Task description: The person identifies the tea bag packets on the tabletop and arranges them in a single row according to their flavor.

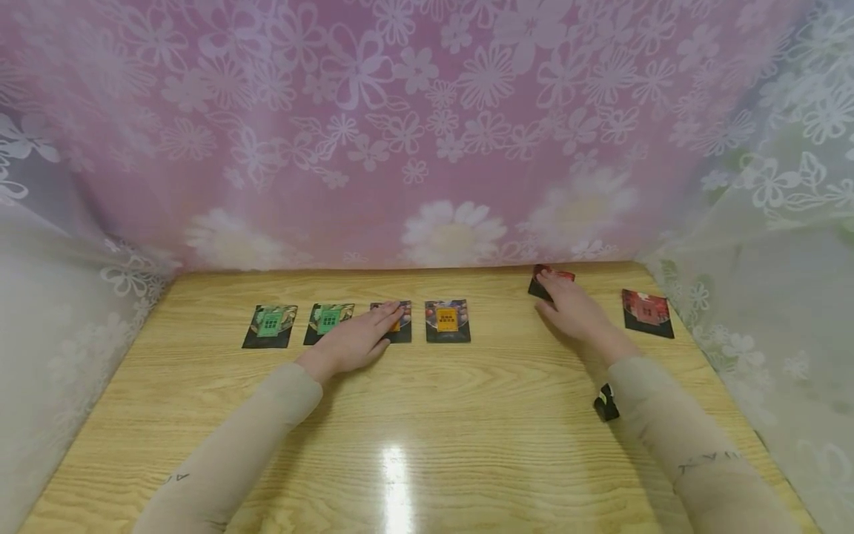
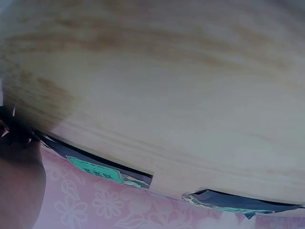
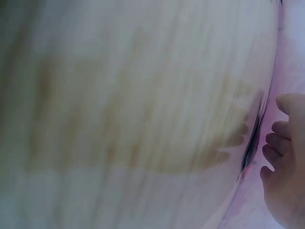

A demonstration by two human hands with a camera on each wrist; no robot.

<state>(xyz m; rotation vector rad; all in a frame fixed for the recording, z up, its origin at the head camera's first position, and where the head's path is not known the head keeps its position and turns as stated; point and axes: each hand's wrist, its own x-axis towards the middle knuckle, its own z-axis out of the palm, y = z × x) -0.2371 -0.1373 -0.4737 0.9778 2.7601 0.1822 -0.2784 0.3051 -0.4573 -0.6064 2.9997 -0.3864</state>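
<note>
Over a small dark packet with an orange label [image 1: 402, 334] lies my left hand [image 1: 353, 343], fingers extended and covering much of it. A matching orange-labelled packet [image 1: 447, 320] lies just to its right. Two green-labelled packets [image 1: 270, 326] lie in line to the left. At the back right, my right hand [image 1: 572, 308] reaches over a tilted red-and-black packet [image 1: 563, 276]. In the right wrist view its fingers [image 3: 279, 141] look loosely bent, beside the thin edge of that packet [image 3: 252, 140], without gripping it.
Another red packet [image 1: 649, 313] lies near the right edge of the wooden table [image 1: 467, 415]. A small black item [image 1: 605, 406] with a pale green patch is partly hidden by the right sleeve. Floral curtains [image 1: 440, 148] hang along the back and sides.
</note>
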